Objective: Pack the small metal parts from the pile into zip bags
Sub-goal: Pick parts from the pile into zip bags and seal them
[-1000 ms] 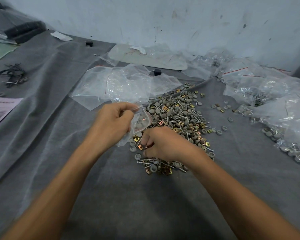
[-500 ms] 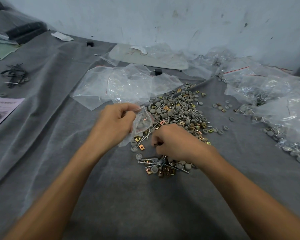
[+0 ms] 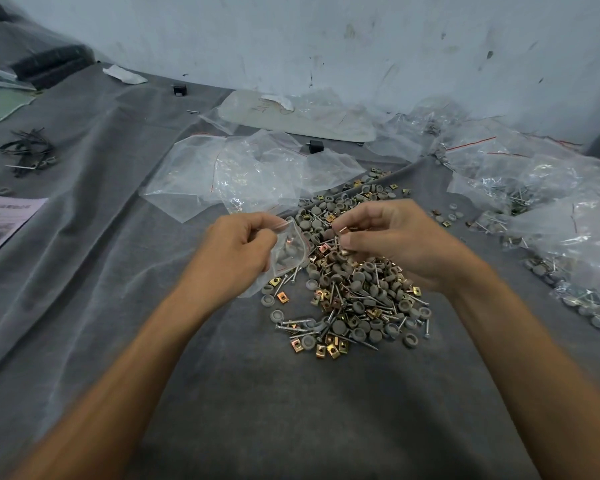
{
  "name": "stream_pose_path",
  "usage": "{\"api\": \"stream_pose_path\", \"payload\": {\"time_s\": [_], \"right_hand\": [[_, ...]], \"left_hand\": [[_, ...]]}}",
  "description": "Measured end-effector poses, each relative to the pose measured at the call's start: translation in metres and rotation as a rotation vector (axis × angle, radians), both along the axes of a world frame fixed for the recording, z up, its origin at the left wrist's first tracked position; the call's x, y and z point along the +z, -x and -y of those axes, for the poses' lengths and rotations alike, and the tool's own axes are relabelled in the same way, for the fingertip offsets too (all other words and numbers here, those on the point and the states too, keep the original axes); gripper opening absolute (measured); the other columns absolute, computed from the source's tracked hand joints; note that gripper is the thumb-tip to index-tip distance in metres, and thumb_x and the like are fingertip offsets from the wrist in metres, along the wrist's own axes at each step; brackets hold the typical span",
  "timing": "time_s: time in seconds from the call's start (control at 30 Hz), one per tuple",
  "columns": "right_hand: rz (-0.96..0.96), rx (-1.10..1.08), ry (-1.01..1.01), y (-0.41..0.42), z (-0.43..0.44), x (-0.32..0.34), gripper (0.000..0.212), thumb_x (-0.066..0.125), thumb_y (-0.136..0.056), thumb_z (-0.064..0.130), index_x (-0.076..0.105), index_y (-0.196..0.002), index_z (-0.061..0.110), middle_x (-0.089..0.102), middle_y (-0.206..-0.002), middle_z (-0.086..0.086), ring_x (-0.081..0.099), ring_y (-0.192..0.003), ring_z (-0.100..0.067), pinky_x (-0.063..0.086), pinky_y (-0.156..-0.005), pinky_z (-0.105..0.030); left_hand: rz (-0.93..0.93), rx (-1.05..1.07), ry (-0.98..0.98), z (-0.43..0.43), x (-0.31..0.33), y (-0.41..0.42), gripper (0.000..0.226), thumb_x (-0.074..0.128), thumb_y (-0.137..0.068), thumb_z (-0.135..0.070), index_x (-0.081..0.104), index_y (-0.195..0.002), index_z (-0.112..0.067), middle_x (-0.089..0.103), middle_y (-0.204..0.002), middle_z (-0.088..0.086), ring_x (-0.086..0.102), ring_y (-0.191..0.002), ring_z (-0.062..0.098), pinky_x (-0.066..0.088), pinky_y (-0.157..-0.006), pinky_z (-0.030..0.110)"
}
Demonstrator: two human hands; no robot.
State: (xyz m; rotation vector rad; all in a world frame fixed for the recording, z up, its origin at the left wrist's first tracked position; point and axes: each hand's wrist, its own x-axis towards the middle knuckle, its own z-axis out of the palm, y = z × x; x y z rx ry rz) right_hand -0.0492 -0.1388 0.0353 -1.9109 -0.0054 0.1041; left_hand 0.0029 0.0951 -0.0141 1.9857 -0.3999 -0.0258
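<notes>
Metal parts [image 3: 352, 299] heaped, grey caps, brass clips, silver screws, on grey cloth [image 3: 291, 410]

A grey cloth [image 3: 291, 410] is covering the whole surface. Just below and to the right of where the left hand [image 3: 238, 252] is pinching the little bag [image 3: 288, 252], a pile of small parts [image 3: 354, 296] is lying on the cloth: grey caps, screws and gold clips. Just behind that grip, empty clear bags [image 3: 257, 174] are lying flat. Far off to its right, full bags [image 3: 551, 209] are sitting in a heap. Far off to its left, a paper [image 3: 4, 209] and a bunch of black wires [image 3: 28, 148] are lying.
</notes>
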Motion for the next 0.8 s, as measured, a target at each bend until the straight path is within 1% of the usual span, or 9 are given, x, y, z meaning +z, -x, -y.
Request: {"api": "stream_pose_path", "payload": {"time_s": [0.1, 0.17, 0.23, 0.37, 0.43, 0.5, 0.57, 0.7, 0.8], "right_hand": [[0.008, -0.030, 0.043, 0.003, 0.004, -0.003, 0.020, 0.073, -0.087, -0.004, 0.075, -0.104, 0.006, 0.074, -0.095, -0.018, 0.065, -0.080, -0.012, 0.053, -0.076, -0.023], [0.019, -0.041, -0.007, 0.005, 0.003, -0.005, 0.020, 0.073, -0.087, -0.003, 0.074, -0.105, 0.004, 0.073, -0.098, -0.020, 0.065, -0.078, -0.010, 0.054, -0.074, -0.021], [0.050, -0.040, -0.076, 0.005, -0.002, -0.004, 0.018, 0.073, -0.086, -0.003, 0.074, -0.101, 0.007, 0.073, -0.092, -0.014, 0.065, -0.074, -0.012, 0.055, -0.069, -0.019], [0.156, 0.001, -0.124, -0.001, -0.021, 0.005, 0.019, 0.074, -0.086, -0.003, 0.076, -0.099, 0.010, 0.074, -0.084, -0.007, 0.068, -0.073, -0.015, 0.059, -0.073, -0.023], [0.195, 0.006, -0.085, -0.006, -0.034, 0.007, 0.018, 0.075, -0.087, -0.003, 0.076, -0.100, 0.009, 0.075, -0.085, -0.012, 0.068, -0.073, -0.019, 0.060, -0.077, -0.031], [0.209, 0.009, -0.004, -0.010, -0.044, 0.006, 0.017, 0.076, -0.088, 0.000, 0.076, -0.103, 0.009, 0.076, -0.092, -0.017, 0.071, -0.077, -0.029, 0.061, -0.084, -0.044], [0.201, 0.009, 0.042, -0.012, -0.049, 0.004, 0.017, 0.076, -0.089, 0.005, 0.076, -0.106, 0.010, 0.077, -0.092, -0.013, 0.074, -0.086, -0.035, 0.061, -0.087, -0.051], [0.202, 0.002, 0.129, -0.012, -0.048, 0.006, 0.018, 0.078, -0.090, 0.015, 0.076, -0.107, 0.017, 0.077, -0.086, -0.004, 0.075, -0.078, -0.023, 0.063, -0.079, -0.048], [0.203, 0.029, 0.245, -0.011, -0.045, 0.010, 0.018, 0.084, -0.084, 0.024, 0.073, -0.098, 0.023, 0.076, -0.084, -0.002, 0.073, -0.073, -0.016, 0.063, -0.075, -0.045]], "left_hand": [[-0.024, -0.005, 0.021, 0.001, 0.000, 0.001, 0.044, 0.042, -0.079, -0.027, 0.073, -0.110, -0.027, 0.058, -0.048, -0.005, 0.048, -0.044, 0.009, 0.043, -0.050, 0.025], [-0.031, -0.015, 0.027, 0.002, -0.001, 0.001, 0.046, 0.041, -0.078, -0.029, 0.073, -0.110, -0.027, 0.059, -0.049, -0.004, 0.048, -0.044, 0.008, 0.043, -0.050, 0.025], [-0.035, -0.024, 0.020, 0.003, -0.002, 0.001, 0.044, 0.042, -0.078, -0.030, 0.073, -0.109, -0.029, 0.060, -0.050, -0.002, 0.049, -0.045, 0.010, 0.044, -0.049, 0.027], [-0.044, -0.036, 0.016, 0.004, -0.002, 0.002, 0.039, 0.042, -0.079, -0.029, 0.072, -0.103, -0.034, 0.061, -0.051, -0.002, 0.050, -0.046, 0.012, 0.046, -0.049, 0.030], [-0.058, -0.038, 0.032, 0.004, -0.001, 0.002, 0.036, 0.042, -0.080, -0.029, 0.072, -0.100, -0.034, 0.061, -0.051, -0.003, 0.050, -0.045, 0.011, 0.045, -0.047, 0.029], [-0.070, -0.041, 0.054, 0.004, 0.000, 0.003, 0.033, 0.042, -0.081, -0.029, 0.071, -0.096, -0.035, 0.061, -0.051, -0.002, 0.050, -0.044, 0.010, 0.043, -0.042, 0.024], [-0.073, -0.042, 0.074, 0.003, 0.001, 0.003, 0.030, 0.044, -0.085, -0.024, 0.070, -0.094, -0.035, 0.060, -0.049, -0.001, 0.048, -0.042, 0.009, 0.039, -0.040, 0.021], [-0.068, -0.043, 0.085, 0.001, 0.004, 0.004, 0.034, 0.042, -0.083, -0.023, 0.072, -0.099, -0.030, 0.059, -0.049, -0.001, 0.048, -0.042, 0.009, 0.038, -0.041, 0.019], [-0.075, -0.048, 0.082, 0.001, 0.005, 0.004, 0.039, 0.042, -0.080, -0.026, 0.073, -0.102, -0.027, 0.059, -0.049, -0.001, 0.048, -0.042, 0.009, 0.038, -0.040, 0.018]]}}
